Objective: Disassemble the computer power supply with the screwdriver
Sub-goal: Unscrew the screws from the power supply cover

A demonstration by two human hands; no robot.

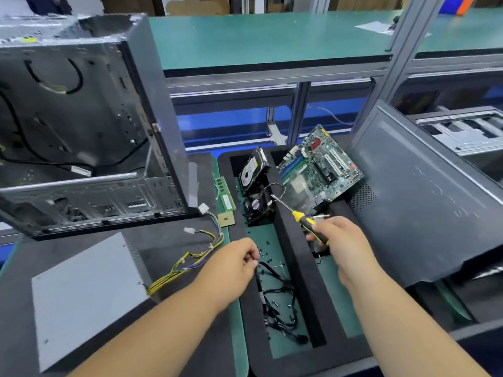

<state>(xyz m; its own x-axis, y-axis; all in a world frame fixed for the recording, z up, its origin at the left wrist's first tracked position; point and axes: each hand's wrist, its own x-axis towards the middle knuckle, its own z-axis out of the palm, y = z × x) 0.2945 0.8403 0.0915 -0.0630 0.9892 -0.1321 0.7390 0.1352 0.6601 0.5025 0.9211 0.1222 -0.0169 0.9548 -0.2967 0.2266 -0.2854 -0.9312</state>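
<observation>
Green-topped workbenches (266,36) (aluminium-framed) stand beyond, blue panels (226,126) beneath.

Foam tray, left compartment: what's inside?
In the foam tray, the left compartment holds a hard drive, a fan, loose screws and black cables. The left hand covers part of it.

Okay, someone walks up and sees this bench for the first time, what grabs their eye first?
Probably the gutted computer case standing open at upper left, and the green motherboard propped in the black foam tray at centre. Nearer, the right hand grips a yellow-handled screwdriver, and the grey power supply lies at lower left, trailing yellow wires.
</observation>
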